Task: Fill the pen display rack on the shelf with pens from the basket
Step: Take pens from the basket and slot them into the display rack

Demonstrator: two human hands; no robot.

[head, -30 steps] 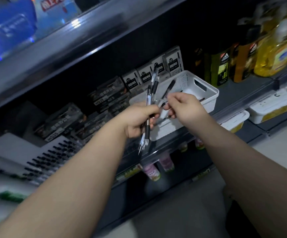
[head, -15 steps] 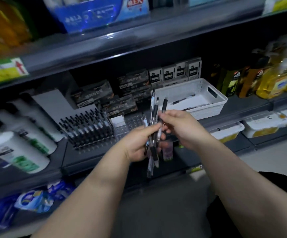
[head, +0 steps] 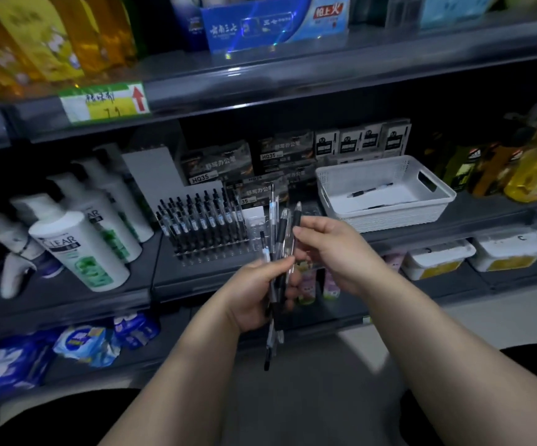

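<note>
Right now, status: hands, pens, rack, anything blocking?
Left hand grips a bundle of pens; right hand pinches one pen in it. Pen rack mostly filled, right end unfilled. Two loose pens in basket. Path to rack unblocked.

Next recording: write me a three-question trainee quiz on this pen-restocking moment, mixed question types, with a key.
1. True or false: the white basket is empty.
2. The left hand grips: A) a bundle of pens; B) a single pen; C) nothing.
3. In this view, on which side of the pen display rack does the basket stand?
Key: 1 false, a few loose pens lie in it; 2 A; 3 to its right, on the same shelf.
</note>
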